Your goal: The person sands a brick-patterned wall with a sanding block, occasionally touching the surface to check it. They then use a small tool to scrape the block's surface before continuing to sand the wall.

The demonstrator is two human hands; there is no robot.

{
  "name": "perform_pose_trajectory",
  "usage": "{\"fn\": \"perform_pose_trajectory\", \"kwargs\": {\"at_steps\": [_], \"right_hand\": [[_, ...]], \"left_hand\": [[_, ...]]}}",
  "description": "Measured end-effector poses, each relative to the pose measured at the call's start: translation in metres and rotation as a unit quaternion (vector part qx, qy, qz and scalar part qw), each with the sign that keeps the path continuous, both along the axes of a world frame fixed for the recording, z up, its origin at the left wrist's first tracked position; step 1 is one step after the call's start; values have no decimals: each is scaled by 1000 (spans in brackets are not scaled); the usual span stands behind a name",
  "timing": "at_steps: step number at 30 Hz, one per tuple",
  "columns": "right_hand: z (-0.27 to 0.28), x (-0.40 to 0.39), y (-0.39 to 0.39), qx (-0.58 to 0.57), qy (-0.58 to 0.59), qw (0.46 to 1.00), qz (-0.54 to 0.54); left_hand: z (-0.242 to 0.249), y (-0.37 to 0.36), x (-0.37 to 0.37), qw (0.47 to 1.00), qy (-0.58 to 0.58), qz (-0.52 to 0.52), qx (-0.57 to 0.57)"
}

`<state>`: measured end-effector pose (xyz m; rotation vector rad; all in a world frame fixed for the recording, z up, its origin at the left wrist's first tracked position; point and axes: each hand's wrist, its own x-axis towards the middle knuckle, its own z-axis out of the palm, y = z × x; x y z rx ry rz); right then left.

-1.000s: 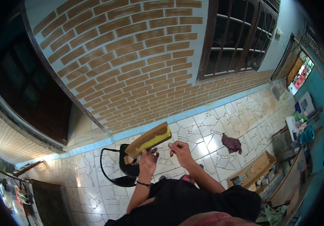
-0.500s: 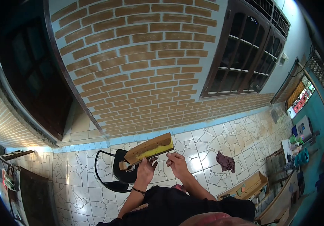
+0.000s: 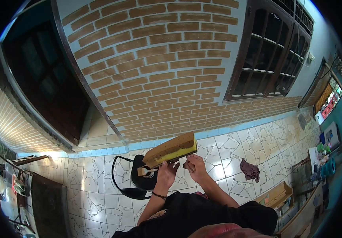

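Note:
A long brown and yellow block [image 3: 171, 150], its brown face pitted with dark spots, is tilted up in front of me. My left hand [image 3: 166, 174] grips its lower edge, thumb on the near side and the other fingers partly hidden. Close to the block's right end, my right hand [image 3: 196, 166] has its fingers curled together. Whether it pinches the edge or some small thing is too small to tell. Beyond my left hand stands a black chair [image 3: 143, 182] with a curved frame. A tan piece with a pale, rounded part [image 3: 147, 172] shows over its seat.
A crumpled dark cloth [image 3: 250, 170] lies on the tiled floor [image 3: 218, 186] to the right. Farther right are a wooden box [image 3: 278, 196] and teal containers [image 3: 328, 168]. Ahead rises a brick-patterned wall [image 3: 155, 79] with a dark-framed window [image 3: 268, 55]. A doorway [image 3: 46, 79] is at left.
The whole view has shifted, so the scene sits farther right. My left hand still has the block; my right hand has come nearer to the block's right end.

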<state>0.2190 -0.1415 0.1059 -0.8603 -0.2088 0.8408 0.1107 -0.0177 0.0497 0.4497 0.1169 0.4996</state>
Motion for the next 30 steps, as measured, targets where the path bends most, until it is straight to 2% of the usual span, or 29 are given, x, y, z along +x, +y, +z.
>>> {"fn": "perform_pose_trajectory", "kwargs": {"at_steps": [7,12,20,26,30], "right_hand": [[-23,5,-19,87,-8,993,75],[-13,-2,-32,24,-47,996,66],[-23,0,-34,11,-119,989,84],[-17,-14,-30,-16,-152,987,59],[-21,-15,-29,-45,-220,969,100]], "left_hand": [[-18,-2,0,1000,-14,1,-28],[-25,-10,-2,999,22,5,-28],[-23,-19,-12,997,72,-16,-12],[-25,-15,-15,998,40,-46,-20],[-27,-14,-21,995,103,1,-17]]}}
